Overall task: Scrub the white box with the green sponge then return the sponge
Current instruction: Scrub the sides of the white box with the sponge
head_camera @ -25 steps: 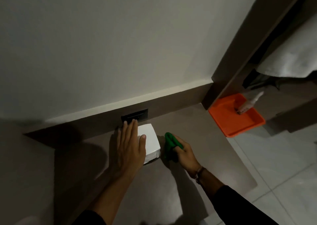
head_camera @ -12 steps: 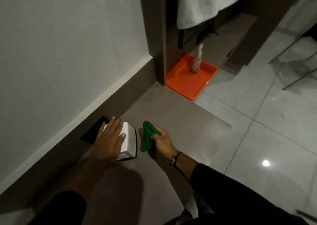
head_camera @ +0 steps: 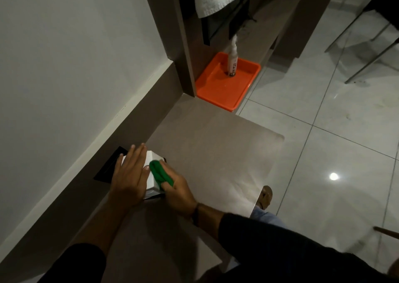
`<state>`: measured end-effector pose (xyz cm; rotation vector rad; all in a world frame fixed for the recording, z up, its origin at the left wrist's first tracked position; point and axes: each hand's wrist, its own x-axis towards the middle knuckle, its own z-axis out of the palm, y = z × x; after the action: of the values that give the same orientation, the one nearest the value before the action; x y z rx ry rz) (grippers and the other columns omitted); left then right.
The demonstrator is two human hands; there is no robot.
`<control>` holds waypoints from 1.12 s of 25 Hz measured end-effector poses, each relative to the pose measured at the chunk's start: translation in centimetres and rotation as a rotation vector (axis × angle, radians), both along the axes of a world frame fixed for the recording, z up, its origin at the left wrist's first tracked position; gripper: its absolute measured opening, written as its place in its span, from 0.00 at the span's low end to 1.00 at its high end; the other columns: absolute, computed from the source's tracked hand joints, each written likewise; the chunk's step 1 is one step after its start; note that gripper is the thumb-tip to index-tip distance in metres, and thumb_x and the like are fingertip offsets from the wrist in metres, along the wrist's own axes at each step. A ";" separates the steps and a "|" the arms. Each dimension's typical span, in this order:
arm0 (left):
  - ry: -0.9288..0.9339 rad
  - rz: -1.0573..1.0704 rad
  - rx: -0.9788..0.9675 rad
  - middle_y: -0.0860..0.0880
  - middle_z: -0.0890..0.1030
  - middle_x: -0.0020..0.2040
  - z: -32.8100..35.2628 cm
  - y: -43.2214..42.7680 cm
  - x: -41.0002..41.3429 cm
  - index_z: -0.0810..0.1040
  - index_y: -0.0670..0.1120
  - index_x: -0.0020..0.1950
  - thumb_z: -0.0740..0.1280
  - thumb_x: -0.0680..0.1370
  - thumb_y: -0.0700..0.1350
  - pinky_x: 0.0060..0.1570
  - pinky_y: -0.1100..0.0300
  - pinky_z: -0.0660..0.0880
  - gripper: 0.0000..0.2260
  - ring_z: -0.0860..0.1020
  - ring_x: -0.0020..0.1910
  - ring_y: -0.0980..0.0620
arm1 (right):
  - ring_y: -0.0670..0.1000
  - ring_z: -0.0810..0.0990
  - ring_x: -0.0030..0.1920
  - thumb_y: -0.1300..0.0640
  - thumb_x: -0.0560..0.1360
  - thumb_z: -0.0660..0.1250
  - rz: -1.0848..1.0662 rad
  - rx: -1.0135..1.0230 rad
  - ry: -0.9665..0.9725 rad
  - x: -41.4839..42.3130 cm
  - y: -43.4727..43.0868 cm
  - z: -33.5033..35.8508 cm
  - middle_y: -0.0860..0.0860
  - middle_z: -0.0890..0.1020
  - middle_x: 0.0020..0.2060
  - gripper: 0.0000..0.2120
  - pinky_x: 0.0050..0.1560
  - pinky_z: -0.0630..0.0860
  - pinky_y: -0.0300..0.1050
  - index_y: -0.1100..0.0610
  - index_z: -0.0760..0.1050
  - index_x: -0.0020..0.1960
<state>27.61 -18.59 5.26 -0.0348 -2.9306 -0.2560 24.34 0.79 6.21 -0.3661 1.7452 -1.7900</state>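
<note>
two hands meet at the white box (head_camera: 151, 182), lower centre-left of the frame. left hand (head_camera: 129, 174) lies flat, fingers spread, steadying its top. right hand (head_camera: 176, 191) is curled tight around the green sponge (head_camera: 160, 174), pressed against the box's right side. scrubbing looks underway; next comes firm back-and-forth strokes.
</note>
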 end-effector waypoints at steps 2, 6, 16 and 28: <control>0.014 0.008 0.027 0.38 0.68 0.84 0.2 0.2 -0.1 0.64 0.38 0.84 0.53 0.88 0.48 0.84 0.33 0.60 0.25 0.62 0.86 0.38 | 0.42 0.57 0.78 0.65 0.83 0.54 0.034 0.077 0.110 2.9 1.1 -0.6 0.46 0.61 0.78 0.25 0.78 0.52 0.42 0.51 0.59 0.78; 0.057 -0.034 -0.034 0.36 0.67 0.83 -0.7 -0.4 0.2 0.65 0.36 0.82 0.55 0.89 0.46 0.84 0.31 0.61 0.24 0.62 0.86 0.36 | 0.30 0.63 0.70 0.65 0.83 0.56 -0.053 -0.019 0.038 2.1 -0.5 -0.5 0.35 0.65 0.71 0.25 0.75 0.58 0.38 0.43 0.60 0.74; 0.038 -0.050 -0.212 0.36 0.65 0.85 -2.1 -1.4 0.1 0.71 0.35 0.79 0.63 0.88 0.45 0.82 0.33 0.64 0.22 0.62 0.86 0.37 | 0.48 0.70 0.72 0.62 0.83 0.55 -0.054 0.069 0.012 3.1 0.4 -2.4 0.52 0.71 0.73 0.24 0.73 0.67 0.50 0.47 0.63 0.77; 0.072 -0.075 -0.241 0.32 0.70 0.81 -0.8 -0.4 0.1 0.74 0.33 0.75 0.63 0.87 0.42 0.76 0.28 0.70 0.19 0.70 0.80 0.29 | 0.57 0.80 0.56 0.55 0.81 0.58 0.021 0.323 -0.305 -7.0 -3.3 -0.2 0.57 0.81 0.58 0.14 0.62 0.77 0.57 0.55 0.74 0.65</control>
<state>27.74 -18.97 4.48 -0.1852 -2.8740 0.0871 17.31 -2.54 6.03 0.0223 1.7593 -1.4281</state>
